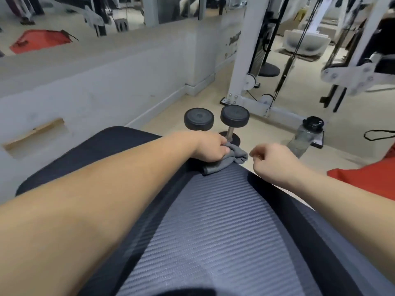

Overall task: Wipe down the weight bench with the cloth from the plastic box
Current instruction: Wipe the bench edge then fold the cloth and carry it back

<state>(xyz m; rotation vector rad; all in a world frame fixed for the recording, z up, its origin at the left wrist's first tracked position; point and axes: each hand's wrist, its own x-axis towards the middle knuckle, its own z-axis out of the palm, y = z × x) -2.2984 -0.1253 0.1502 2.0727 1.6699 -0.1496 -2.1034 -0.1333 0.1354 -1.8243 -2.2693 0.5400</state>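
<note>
My left hand [210,149] grips a crumpled grey cloth [226,161], pressing it on the far end of the weight bench [213,221]. The cloth is bunched, lying slantwise across the bench, one corner hanging past the edge. My right hand [271,159] is curled closed on nothing, just beside it. The ribbed grey pad with black borders runs lengthwise away from me. Beyond stand two dumbbells [234,120] and a water bottle [307,133] on a beige floor [267,133].

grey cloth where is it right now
In the head view the grey cloth sits bunched at the far end of the weight bench, gripped by the left hand, with the upright dumbbell just beyond it.
</note>
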